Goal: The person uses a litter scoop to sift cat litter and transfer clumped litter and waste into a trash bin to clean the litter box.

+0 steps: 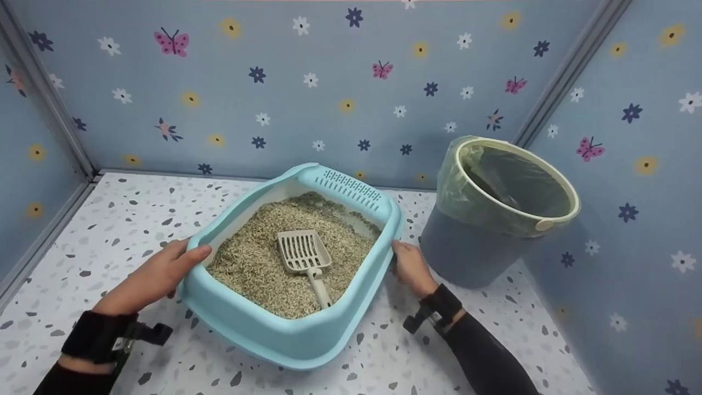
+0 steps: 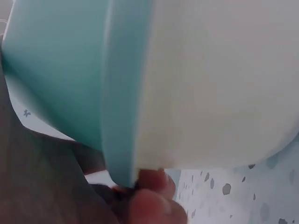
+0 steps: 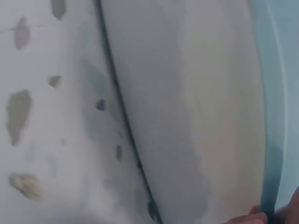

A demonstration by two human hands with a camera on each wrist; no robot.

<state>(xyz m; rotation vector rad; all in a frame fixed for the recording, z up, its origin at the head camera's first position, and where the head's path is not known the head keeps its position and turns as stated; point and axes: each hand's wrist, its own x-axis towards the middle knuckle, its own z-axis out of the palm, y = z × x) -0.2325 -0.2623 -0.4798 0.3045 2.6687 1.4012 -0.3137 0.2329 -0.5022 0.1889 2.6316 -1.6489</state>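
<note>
A light blue litter box (image 1: pixel 263 340) with a pale inner wall stands at an angle in the head view, filled with tan, grainy litter (image 1: pixel 249 241). On the litter lies a beige slotted litter scoop (image 1: pixel 304 251), its handle towards the near side. My left hand (image 1: pixel 159 274) grips the box's left rim, thumb over the top; fingertips (image 2: pixel 152 205) curl below the rim in the left wrist view. At the right side, my right hand (image 1: pixel 411 269) holds the rim, with fingertips (image 3: pixel 250 218) at its edge in the right wrist view.
A grey trash bin (image 1: pixel 466 247) with a cream ring and a greenish liner bag stands close right of the box. The speckled white tabletop (image 1: pixel 131 214) is bounded by blue flowered panels (image 1: pixel 307 109) at the back and both sides.
</note>
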